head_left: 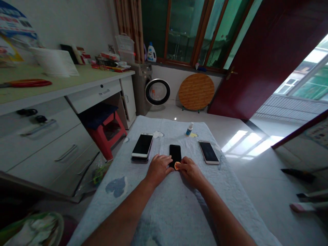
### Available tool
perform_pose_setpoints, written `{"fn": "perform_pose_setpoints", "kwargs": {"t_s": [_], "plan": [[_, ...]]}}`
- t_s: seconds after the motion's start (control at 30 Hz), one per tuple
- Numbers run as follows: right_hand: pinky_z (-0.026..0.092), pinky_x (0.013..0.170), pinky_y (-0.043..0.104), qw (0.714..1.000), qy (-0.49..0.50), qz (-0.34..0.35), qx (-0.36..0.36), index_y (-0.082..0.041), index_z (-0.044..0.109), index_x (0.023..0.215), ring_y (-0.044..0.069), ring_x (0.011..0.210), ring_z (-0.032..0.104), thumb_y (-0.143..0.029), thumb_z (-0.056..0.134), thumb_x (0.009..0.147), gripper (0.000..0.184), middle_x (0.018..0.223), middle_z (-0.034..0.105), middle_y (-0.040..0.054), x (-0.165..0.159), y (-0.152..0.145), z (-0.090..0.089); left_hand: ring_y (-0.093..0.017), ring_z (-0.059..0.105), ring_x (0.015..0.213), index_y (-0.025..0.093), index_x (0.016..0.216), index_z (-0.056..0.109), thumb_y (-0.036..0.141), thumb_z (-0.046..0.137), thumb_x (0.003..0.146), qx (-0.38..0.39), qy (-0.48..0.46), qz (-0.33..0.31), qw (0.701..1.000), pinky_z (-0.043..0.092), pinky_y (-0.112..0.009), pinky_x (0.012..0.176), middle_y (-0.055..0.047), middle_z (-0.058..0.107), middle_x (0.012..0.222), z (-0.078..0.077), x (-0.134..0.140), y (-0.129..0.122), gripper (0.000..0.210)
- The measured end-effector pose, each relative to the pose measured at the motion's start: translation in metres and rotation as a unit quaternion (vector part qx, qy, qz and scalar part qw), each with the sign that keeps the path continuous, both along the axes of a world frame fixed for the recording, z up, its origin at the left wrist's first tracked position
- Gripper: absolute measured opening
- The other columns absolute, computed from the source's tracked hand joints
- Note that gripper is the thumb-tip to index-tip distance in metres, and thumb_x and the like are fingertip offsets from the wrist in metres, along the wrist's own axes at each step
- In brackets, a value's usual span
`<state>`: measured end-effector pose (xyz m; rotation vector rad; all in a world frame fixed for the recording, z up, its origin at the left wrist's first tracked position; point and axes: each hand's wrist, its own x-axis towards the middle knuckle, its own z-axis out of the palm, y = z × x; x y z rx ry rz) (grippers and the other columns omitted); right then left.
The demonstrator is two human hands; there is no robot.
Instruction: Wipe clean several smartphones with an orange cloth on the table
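A black smartphone (175,152) lies flat on the cloth-covered table, screen up. My left hand (158,168) grips its left side, with fingers on the edge and the thumb by the lower corner. Pinched in my right hand (190,172) is a small orange round piece (177,165), pressed on the lower part of the screen; its material is hard to make out. To the left rests a stack of white-framed phones (142,145). Another phone (208,152) with a pale frame lies at the right. Behind it stands a small spray bottle (189,130) with a blue label.
The table's light blue cloth (164,218) has heart patterns. A red stool (107,130) stands left, under a desk (94,80) bearing a paper roll (55,61) and red-handled scissors (30,83). Beyond are a washing machine (142,87) with its door ajar and a round wooden tabletop (196,91).
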<state>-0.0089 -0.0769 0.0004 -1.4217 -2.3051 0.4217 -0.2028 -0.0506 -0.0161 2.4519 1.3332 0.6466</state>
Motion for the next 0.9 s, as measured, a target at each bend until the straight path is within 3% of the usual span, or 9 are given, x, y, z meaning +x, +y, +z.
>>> {"fn": "perform_pose_setpoints", "kwargs": {"t_s": [0.2, 0.5, 0.77, 0.9], "plan": [[0.039, 0.075, 0.024, 0.998, 0.042, 0.03, -0.028, -0.022, 0.073, 0.088, 0.012, 0.08, 0.052, -0.013, 0.052, 0.088, 0.024, 0.086, 0.054, 0.0023, 0.007, -0.003, -0.001, -0.024, 0.057, 0.117, 0.022, 0.11, 0.067, 0.031, 0.072, 0.08, -0.003, 0.011, -0.001, 1.0, 0.035, -0.048, 0.105, -0.007, 0.064, 0.126, 0.002, 0.0, 0.0, 0.032], [0.04, 0.074, 0.024, 0.995, 0.074, -0.062, -0.001, -0.019, 0.073, 0.089, 0.014, 0.081, 0.052, -0.014, 0.052, 0.089, 0.022, 0.081, 0.055, 0.003, 0.002, 0.006, -0.011, -0.024, 0.056, 0.118, 0.024, 0.113, 0.066, 0.028, 0.069, 0.082, -0.002, 0.024, -0.007, 1.0, 0.034, -0.049, 0.106, -0.007, 0.062, 0.127, 0.001, 0.0, 0.001, 0.031], [0.038, 0.075, 0.024, 0.991, 0.037, -0.129, 0.007, -0.019, 0.072, 0.092, 0.015, 0.081, 0.051, -0.013, 0.05, 0.088, 0.023, 0.081, 0.054, 0.0031, 0.002, 0.011, -0.01, -0.023, 0.055, 0.12, 0.024, 0.116, 0.063, 0.021, 0.063, 0.086, 0.012, 0.015, -0.025, 1.0, 0.035, -0.047, 0.107, -0.007, 0.061, 0.13, -0.005, 0.0, 0.001, 0.031], [0.037, 0.075, 0.025, 0.996, 0.019, -0.086, 0.027, -0.02, 0.071, 0.086, 0.015, 0.082, 0.049, -0.01, 0.052, 0.086, 0.021, 0.083, 0.054, 0.0033, -0.009, 0.005, -0.007, -0.021, 0.054, 0.121, 0.024, 0.117, 0.063, 0.016, 0.057, 0.088, 0.007, 0.014, -0.031, 0.999, 0.035, -0.045, 0.107, -0.006, 0.061, 0.13, -0.004, 0.001, 0.001, 0.031]]}}
